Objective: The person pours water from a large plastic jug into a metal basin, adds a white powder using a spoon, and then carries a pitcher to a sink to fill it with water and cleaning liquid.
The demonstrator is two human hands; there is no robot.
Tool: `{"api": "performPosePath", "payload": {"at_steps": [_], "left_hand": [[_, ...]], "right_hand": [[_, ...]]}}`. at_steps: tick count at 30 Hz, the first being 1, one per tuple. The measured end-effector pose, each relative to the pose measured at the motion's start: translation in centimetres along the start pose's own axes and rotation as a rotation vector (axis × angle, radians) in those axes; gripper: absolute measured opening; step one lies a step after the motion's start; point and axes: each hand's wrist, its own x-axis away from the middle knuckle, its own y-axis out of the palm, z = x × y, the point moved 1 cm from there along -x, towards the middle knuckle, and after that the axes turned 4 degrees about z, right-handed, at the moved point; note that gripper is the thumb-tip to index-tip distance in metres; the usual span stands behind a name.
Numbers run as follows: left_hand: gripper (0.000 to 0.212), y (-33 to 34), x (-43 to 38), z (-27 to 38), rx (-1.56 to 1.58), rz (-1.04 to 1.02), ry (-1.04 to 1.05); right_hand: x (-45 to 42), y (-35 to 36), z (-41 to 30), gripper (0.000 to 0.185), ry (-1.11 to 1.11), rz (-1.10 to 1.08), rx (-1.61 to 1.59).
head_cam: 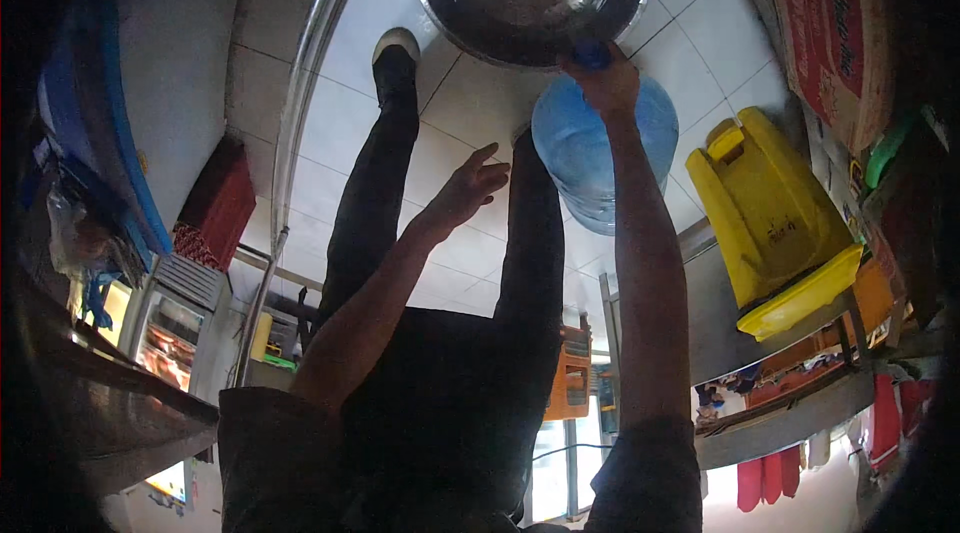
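My right hand (pixel 607 82) grips the neck of a large blue water jug (pixel 649 131) near its dark blue cap (pixel 591 54). The translucent jug is beside my right leg, its top towards a round stainless steel basin (pixel 517 45). That basin is at the top of the view, and my right hand overlaps its near rim. My left hand (pixel 469 191) hangs in the air between my legs, fingers apart, with nothing in it.
White floor tiles (pixel 330 127) lie under my feet. A bent metal tube rail (pixel 289 127) runs along my left. To my right are a yellow plastic container (pixel 780 218) and a red cardboard box (pixel 825 45). A maroon box (pixel 217 203) is at the left.
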Motion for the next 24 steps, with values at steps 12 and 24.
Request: {"api": "performPosePath", "payload": {"at_steps": [12,24], "left_hand": [[0.086,1.5,-1.4,-1.4,0.111,-0.009,-0.014],[0.077,2.8,-2.8,-4.1,-0.226,-0.024,-0.129]], "right_hand": [[-2.5,2.2,1.8,0.067,-0.165,0.080,0.103],[-2.5,1.7,0.2,0.078,-0.112,0.008,0.128]]}}
